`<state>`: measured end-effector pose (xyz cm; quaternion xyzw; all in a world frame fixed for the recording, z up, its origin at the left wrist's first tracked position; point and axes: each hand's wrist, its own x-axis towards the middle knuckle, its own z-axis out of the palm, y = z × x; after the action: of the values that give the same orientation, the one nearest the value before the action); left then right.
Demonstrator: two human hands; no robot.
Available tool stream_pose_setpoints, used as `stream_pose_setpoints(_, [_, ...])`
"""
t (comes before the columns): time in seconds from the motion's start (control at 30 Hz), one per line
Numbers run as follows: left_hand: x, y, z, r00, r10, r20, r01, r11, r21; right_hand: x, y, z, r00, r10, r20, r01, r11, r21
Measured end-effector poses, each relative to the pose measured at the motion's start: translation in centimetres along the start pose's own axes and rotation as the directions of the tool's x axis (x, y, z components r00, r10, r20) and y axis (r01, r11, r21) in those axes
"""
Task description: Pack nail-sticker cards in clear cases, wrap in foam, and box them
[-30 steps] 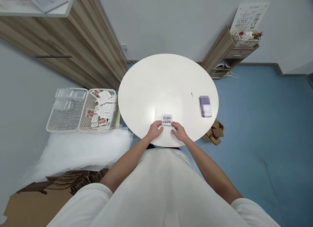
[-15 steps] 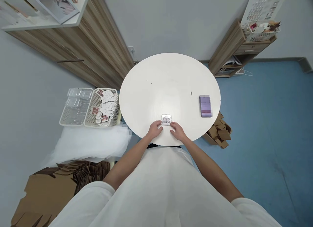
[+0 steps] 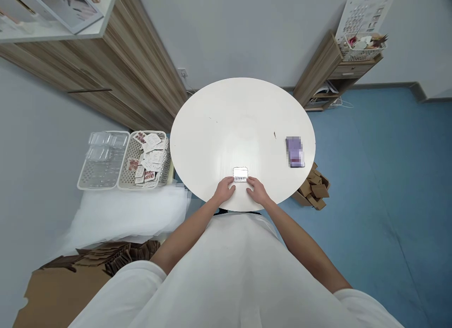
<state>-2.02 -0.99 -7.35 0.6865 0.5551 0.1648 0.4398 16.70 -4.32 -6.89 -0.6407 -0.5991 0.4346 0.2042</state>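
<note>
A small clear case (image 3: 240, 174) with several small items inside lies near the front edge of the round white table (image 3: 243, 116). At its left side is my left hand (image 3: 224, 190), resting on the table with thumb and fingers apart and a fingertip at the case's corner. My right hand (image 3: 257, 190) mirrors it on the other side, its index fingertip at the right corner and its thumb spread away. Neither hand is wrapped around the case. Glare covers part of the lid.
A purple pixelated object (image 3: 295, 152) lies on the table's right side. Left of the table are a basket of clear cases (image 3: 103, 170) and a basket of printed cards (image 3: 123, 175). A box of cardboard pieces (image 3: 314, 189) stands at the lower right.
The camera view has shifted slightly. Glare on the clear case now hides more of its contents. Both hands stay beside it in nearly the same pose.
</note>
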Motion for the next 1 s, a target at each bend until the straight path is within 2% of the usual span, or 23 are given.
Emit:
stream_pose_setpoints(0.2, [-0.5, 0.2, -0.6, 0.999, 0.040, -0.005, -0.040, 0.998, 0.041, -0.9, -0.2, 0.5, 0.997, -0.044, -0.059, 0.039, 0.996, -0.078])
stream_pose_setpoints(0.3, [-1.0, -0.3, -1.0, 0.995, 0.099, 0.006, -0.099, 0.992, 0.081, -1.7, 0.1, 0.6, 0.990, -0.140, 0.027, 0.143, 0.965, -0.222])
stream_pose_setpoints(0.4, [-1.5, -0.9, -1.5, 0.985, 0.168, 0.048, -0.173, 0.976, 0.135, -2.5, 0.3, 0.5, 0.967, -0.210, 0.146, 0.252, 0.886, -0.390])
stream_pose_setpoints(0.5, [-1.9, -1.2, -1.8, 0.972, 0.214, 0.098, -0.230, 0.951, 0.206, -2.7, 0.4, 0.6, 0.954, -0.243, 0.176, 0.299, 0.826, -0.478])
stream_pose_setpoints(0.73, [-2.5, -0.7, -1.9, 0.965, 0.192, 0.180, -0.244, 0.905, 0.347, -1.6, -0.1, 0.9, 0.965, -0.216, 0.151, 0.264, 0.786, -0.559])
stream_pose_setpoints(0.9, [-2.4, -0.9, -2.2, 0.969, 0.220, 0.113, -0.246, 0.894, 0.374, -1.0, -1.0, -0.4, 0.980, -0.145, 0.138, 0.195, 0.851, -0.488])
stream_pose_setpoints(1.0, [-2.0, -1.1, -2.5, 0.976, 0.199, 0.087, -0.217, 0.891, 0.399, -1.3, -1.1, -1.3, 0.978, -0.158, 0.137, 0.203, 0.882, -0.426])
